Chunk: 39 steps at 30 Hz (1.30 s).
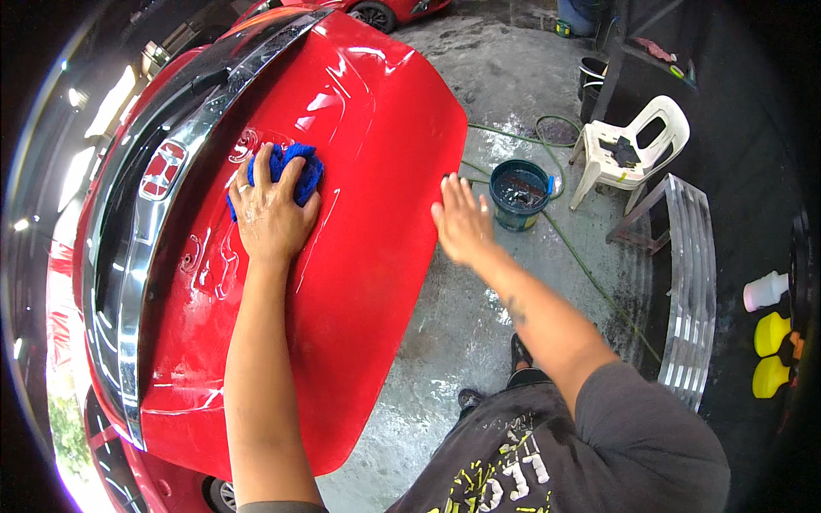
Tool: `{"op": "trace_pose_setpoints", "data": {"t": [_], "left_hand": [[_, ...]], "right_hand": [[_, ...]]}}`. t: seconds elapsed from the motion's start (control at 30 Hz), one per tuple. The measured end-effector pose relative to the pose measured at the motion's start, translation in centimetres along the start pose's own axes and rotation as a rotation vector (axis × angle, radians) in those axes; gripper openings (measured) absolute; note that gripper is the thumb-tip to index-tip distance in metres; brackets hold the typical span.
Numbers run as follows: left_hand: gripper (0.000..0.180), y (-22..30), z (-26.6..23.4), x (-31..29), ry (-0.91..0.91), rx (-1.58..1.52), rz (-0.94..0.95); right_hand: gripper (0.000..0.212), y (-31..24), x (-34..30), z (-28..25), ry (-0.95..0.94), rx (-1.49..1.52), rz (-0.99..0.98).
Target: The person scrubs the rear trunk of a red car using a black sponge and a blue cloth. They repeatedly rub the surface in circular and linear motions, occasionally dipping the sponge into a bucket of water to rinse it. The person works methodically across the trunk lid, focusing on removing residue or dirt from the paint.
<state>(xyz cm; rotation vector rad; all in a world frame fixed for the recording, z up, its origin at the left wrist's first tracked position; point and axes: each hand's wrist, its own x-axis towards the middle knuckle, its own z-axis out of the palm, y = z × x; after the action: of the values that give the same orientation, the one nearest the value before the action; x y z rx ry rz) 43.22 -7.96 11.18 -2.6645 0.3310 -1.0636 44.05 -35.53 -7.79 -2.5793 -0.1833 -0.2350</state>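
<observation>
On the red panel, blue cloth lies clutched beneath left grip, with right grip unclenched.

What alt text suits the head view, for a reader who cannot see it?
A person's left hand holds a blue cloth against a shiny red car panel, while the open right hand is near its edge. To the right stand a bucket and a white chair.

Blue cloth partly, perhaps mostly, hidden beneath the left hand
</observation>
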Motion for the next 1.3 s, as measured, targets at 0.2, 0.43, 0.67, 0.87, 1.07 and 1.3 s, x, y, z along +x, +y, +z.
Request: {"op": "trace_pose_setpoints", "data": {"t": [0.2,0.43,0.67,0.87,1.07,1.3], "left_hand": [[0.053,-0.8,-0.2,-0.9,-0.011,0.02,-0.016],[0.053,-0.1,0.0,-0.2,-0.001,0.019,-0.002],[0.055,-0.6,0.3,-0.9,-0.027,0.02,-0.028],[0.056,0.3,0.4,0.8,-0.034,0.002,-0.001],[0.058,0.0,-0.1,-0.2,-0.113,0.05,-0.055],[0.056,0.5,0.3,0.9,-0.1,0.044,-0.039]], "right_hand": [[0.071,-3.3,-8.1,1.1,-0.143,-0.001,-0.139],[0.07,1.8,4.0,-0.9,-0.076,0.038,0.016],[0.072,-0.2,-3.3,0.5,-0.124,-0.068,-0.144],[0.07,8.9,16.0,-1.3,-0.073,-0.017,-0.028],[0.073,3.7,4.2,-1.1,-0.208,0.025,-0.18],[0.066,11.7,21.3,-1.5,-0.078,0.092,-0.105]]}}
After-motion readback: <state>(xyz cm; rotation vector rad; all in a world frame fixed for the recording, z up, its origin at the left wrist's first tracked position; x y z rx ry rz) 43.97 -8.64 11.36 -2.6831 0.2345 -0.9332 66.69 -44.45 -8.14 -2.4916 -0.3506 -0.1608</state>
